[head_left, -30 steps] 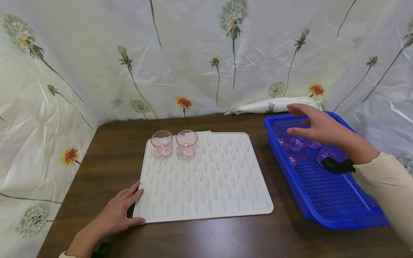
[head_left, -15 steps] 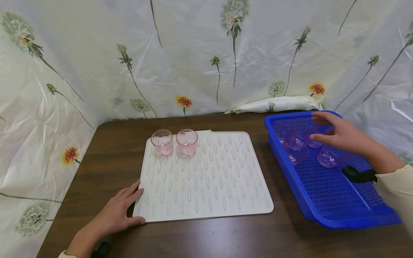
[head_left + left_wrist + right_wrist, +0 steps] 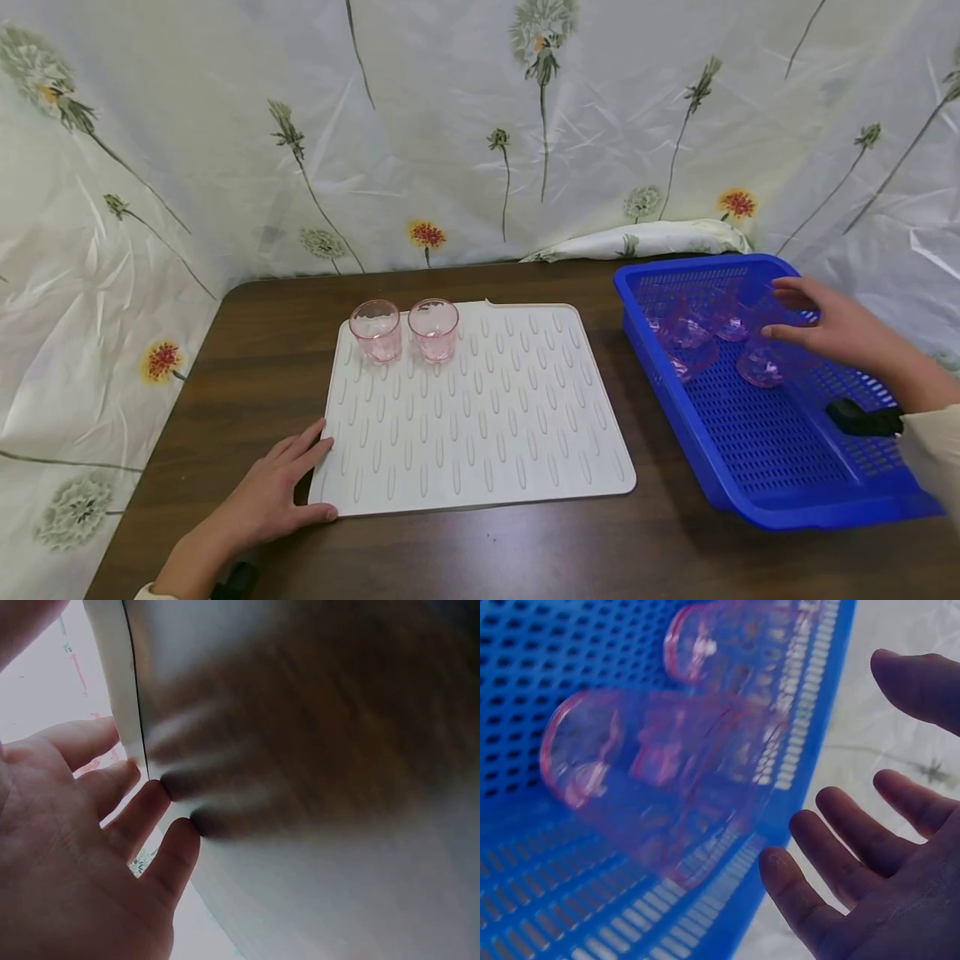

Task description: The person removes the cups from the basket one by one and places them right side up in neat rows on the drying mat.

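My left hand [image 3: 273,492] rests with spread fingers on the table at the near left corner of a white ribbed drying mat [image 3: 480,417], its fingertips touching the mat's edge. Over the right side of a blue plastic basket [image 3: 720,467] hovers my right hand [image 3: 840,329], fingers apart and nothing held. Just below it, a clear pink glass [image 3: 761,367] lies in the basket; in the right wrist view that glass [image 3: 652,765] is apart from the fingertips. Several more pink glasses [image 3: 686,333] sit at the basket's far end, overlapping, so their outlines are hard to separate.
Two pink glasses, a left one [image 3: 377,333] and a right one [image 3: 433,332], stand upright side by side at the mat's far left. The dark wooden table [image 3: 255,350] meets a flowered cloth [image 3: 450,167] at the back, with a rolled fold [image 3: 637,242] behind the basket.
My right hand has moved right and a little lower over the basket, from above the far glasses to the glass on the right. My left hand has stayed still.
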The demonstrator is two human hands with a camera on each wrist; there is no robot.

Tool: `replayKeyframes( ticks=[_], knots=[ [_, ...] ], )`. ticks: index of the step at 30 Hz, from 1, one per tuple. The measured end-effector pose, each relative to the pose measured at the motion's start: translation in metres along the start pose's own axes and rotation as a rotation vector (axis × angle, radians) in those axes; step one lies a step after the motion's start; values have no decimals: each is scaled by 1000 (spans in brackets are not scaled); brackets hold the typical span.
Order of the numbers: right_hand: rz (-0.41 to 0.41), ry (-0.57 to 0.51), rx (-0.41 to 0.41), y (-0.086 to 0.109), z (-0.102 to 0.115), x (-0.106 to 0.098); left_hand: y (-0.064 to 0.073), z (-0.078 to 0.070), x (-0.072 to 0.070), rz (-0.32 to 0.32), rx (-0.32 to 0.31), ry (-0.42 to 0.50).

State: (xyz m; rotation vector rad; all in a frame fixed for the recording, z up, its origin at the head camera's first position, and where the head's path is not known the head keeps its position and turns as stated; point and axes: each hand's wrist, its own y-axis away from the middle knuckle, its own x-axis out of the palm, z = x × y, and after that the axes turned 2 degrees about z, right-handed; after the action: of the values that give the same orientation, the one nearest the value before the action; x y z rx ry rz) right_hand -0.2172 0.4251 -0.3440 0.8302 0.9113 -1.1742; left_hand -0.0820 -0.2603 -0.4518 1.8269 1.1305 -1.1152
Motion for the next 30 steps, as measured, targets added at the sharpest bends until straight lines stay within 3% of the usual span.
replayKeyframes(
  ticks=[11, 16, 30],
  knots=[
    [28, 100, 18, 6, -30, 6, 0, 0, 0, -3, 7, -7],
    [61, 96, 54, 6, -32, 7, -1, -1, -1, 13, -3, 5],
    [67, 65, 44, 6, -32, 14, -1, 0, 0, 15, -11, 11]
  ],
)
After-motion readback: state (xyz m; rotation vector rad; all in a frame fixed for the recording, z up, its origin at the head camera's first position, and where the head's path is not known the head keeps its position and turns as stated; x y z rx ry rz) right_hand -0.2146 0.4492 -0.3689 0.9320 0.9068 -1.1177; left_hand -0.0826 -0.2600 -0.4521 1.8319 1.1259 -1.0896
